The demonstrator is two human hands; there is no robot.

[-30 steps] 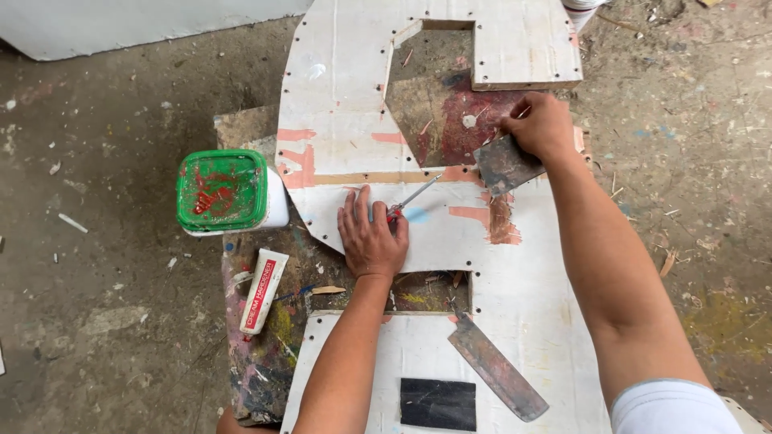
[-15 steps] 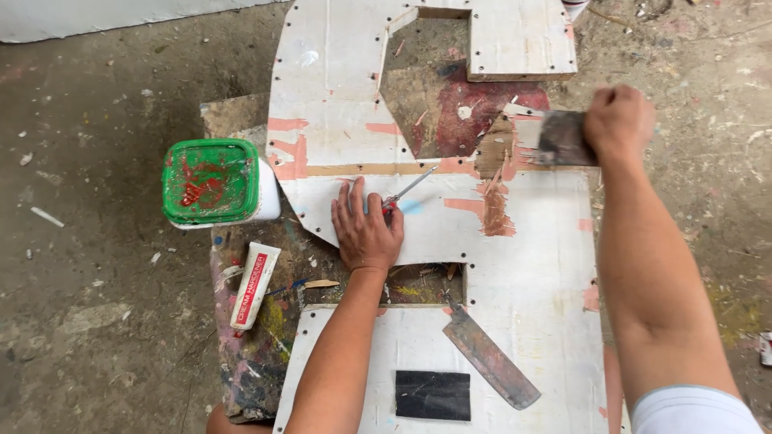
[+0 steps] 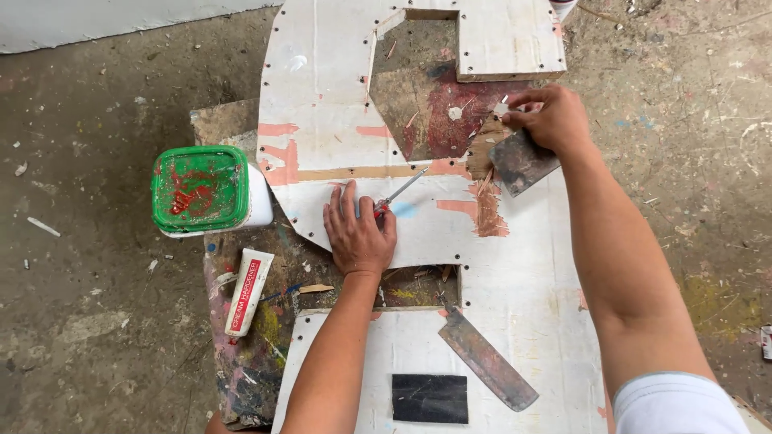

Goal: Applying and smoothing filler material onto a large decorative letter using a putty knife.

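Observation:
A white-painted cut-out board [image 3: 515, 273] lies flat with pinkish filler patches on it. My left hand [image 3: 358, 233] presses flat on the board, and a red-handled screwdriver [image 3: 400, 191] lies partly under its fingers. My right hand [image 3: 547, 120] grips a dark flat scraper [image 3: 521, 162] smeared with brown filler, its edge set against a filler patch [image 3: 482, 153] by the edge of the upper cut-out.
A white tub with a green lid [image 3: 201, 189] stands left of the board. A white tube [image 3: 248, 291] lies below it on a paint-stained board. A long putty knife [image 3: 486, 358] and a black rectangular pad [image 3: 430, 398] rest on the near part. Dirty concrete floor [image 3: 80, 241] surrounds everything.
My right hand swung the scraper out to the right, then back left and up to the filler patch by the cut-out. My left hand stayed pressed on the board.

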